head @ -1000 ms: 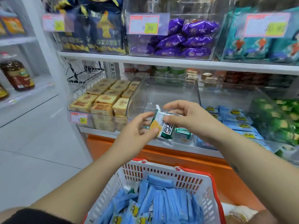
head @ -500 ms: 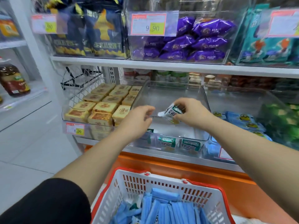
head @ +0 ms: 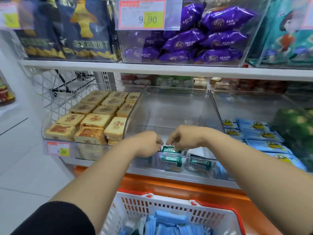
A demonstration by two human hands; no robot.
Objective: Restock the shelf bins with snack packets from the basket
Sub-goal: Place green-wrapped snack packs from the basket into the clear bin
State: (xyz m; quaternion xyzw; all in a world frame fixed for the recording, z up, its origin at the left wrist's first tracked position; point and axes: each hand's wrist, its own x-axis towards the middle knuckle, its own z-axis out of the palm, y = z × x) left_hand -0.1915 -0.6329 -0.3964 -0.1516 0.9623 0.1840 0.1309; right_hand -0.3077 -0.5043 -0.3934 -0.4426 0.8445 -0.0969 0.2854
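Shelf (head: 169,68) stuff: the clear middle bin (head: 169,107) on the lower level is mostly bare, with two loose packets (head: 199,162) lying at its front. White basket (head: 135,200) of blue packets (head: 171,219) sits below. Right hand (head: 184,138) pinches a green snack packet (head: 171,149) just inside the bin's front wall. Left hand (head: 147,143) curls at its left end, can't tell if it's actually gripping.

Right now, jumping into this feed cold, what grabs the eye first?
Centre frame, at the front of the nearly empty clear bin, the right hand pinches a green packet while the left hand curls at its other end. Directly above, shiny purple packets are piled up; below, the white basket holds blue packets.
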